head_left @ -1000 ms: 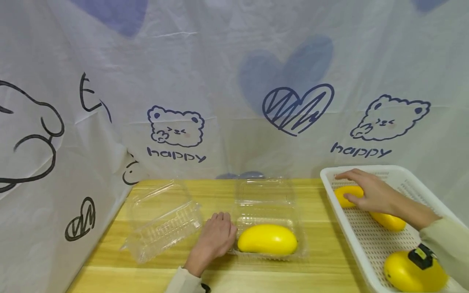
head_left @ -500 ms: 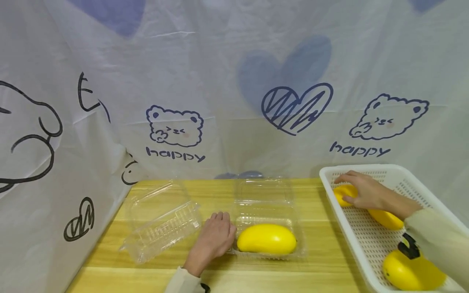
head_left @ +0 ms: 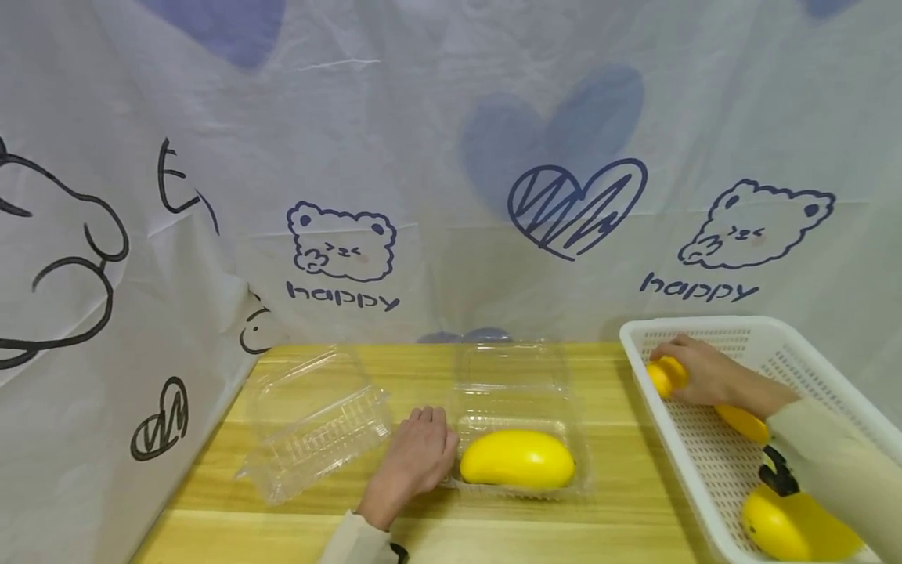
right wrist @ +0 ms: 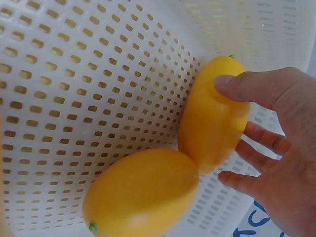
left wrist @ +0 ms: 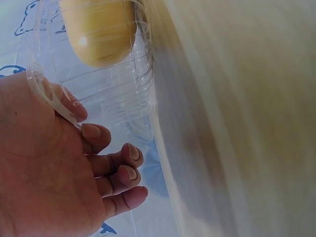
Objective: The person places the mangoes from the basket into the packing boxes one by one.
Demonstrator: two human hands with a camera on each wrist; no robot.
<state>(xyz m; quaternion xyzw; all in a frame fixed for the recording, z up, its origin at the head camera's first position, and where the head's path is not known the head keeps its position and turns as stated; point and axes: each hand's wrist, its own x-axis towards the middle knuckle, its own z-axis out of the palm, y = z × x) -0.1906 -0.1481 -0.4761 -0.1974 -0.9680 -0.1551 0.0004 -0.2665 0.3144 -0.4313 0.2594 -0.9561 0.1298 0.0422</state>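
Observation:
My right hand [head_left: 694, 372] grips a yellow mango [right wrist: 212, 116] in the far left corner of the white basket [head_left: 669, 450]. The thumb [right wrist: 247, 89] lies across the fruit's upper side, while the fingers curl behind it. A second mango [right wrist: 143, 190] lies close beside it, partly under the forearm in the head view. My left hand [head_left: 416, 456] pinches the near left edge of a clear plastic clamshell box [left wrist: 116, 96] between thumb and forefinger; its other fingers are loosely bent. Inside that open box rests another mango [head_left: 517, 460].
An open, clear clamshell box [head_left: 317, 439] lies angled on the left of the wooden table [head_left: 493, 533]. Another mango [head_left: 778, 525] is at the basket's near end, partly hidden by the sleeve. A printed cloth [head_left: 451, 157] hangs behind and on the left.
My right hand has closed its fingers round the far mango, which now stands tilted in the grasp. The left hand and the box have stayed in place.

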